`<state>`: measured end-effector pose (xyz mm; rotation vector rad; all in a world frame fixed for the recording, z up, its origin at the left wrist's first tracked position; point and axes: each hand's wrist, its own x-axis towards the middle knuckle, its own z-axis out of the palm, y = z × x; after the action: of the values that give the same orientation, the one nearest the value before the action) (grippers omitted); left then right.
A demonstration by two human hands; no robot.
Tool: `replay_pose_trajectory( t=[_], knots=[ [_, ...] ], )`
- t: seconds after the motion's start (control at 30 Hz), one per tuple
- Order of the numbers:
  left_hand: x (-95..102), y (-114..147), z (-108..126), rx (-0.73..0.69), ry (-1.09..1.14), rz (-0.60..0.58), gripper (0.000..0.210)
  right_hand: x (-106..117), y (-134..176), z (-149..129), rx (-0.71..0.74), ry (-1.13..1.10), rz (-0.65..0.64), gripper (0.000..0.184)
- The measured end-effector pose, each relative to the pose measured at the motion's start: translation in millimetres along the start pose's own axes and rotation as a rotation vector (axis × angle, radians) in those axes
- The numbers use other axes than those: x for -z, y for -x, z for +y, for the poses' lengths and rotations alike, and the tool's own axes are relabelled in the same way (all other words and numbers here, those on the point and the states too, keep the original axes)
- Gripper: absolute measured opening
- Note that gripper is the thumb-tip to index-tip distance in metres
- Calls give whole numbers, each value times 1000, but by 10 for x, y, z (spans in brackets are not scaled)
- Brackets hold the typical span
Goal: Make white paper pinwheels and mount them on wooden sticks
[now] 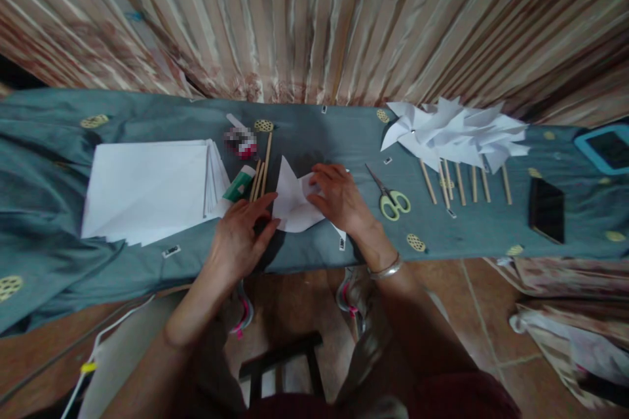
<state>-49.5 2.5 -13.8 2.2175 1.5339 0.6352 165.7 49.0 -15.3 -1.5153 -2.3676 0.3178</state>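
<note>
A white paper piece (296,208), cut and partly folded with one point standing up, lies in front of me on the cloth-covered table. My left hand (240,229) grips its left edge, thumb and forefinger at the paper. Curled over the right part is my right hand (339,200), with its fingers and thumb closed on the paper; some of that part is hidden beneath it. Just beyond my left hand are several thin wooden sticks (260,173) and a green and white tube (240,183). Scissors (393,203) with light green handles rest to the right of my right hand.
A stack of white paper (147,186) lies at left. Several finished paper pinwheels (457,131) on sticks are piled at right, near a dark phone (547,209) and a blue-framed device (607,147). A small red and white item (240,142) sits behind the sticks. A curtain (295,26) hangs behind.
</note>
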Motion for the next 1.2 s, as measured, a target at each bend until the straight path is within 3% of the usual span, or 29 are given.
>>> replay_pose_trajectory(
  t=[0.37, 0.5, 0.77, 1.0, 1.2],
  knots=[
    [28, -54, 115, 113, 318, -5, 34, -42, -4, 20, 9, -25, 37, 13],
    [-5, -85, 61, 115, 293, 14, 31, -28, -2, 37, 23, -38, 22, 13],
    [-13, -297, 127, -84, 71, 112, 23, -4, -9, 30, 7, -53, 3, 15],
    [-154, -485, 137, -52, -5, -53, 21, 23, -19, 33, 3, -94, -28, 16],
    [-249, -559, 158, 51, 43, -59, 17, 17, -9, 56, -5, -107, -38, 15]
  ],
)
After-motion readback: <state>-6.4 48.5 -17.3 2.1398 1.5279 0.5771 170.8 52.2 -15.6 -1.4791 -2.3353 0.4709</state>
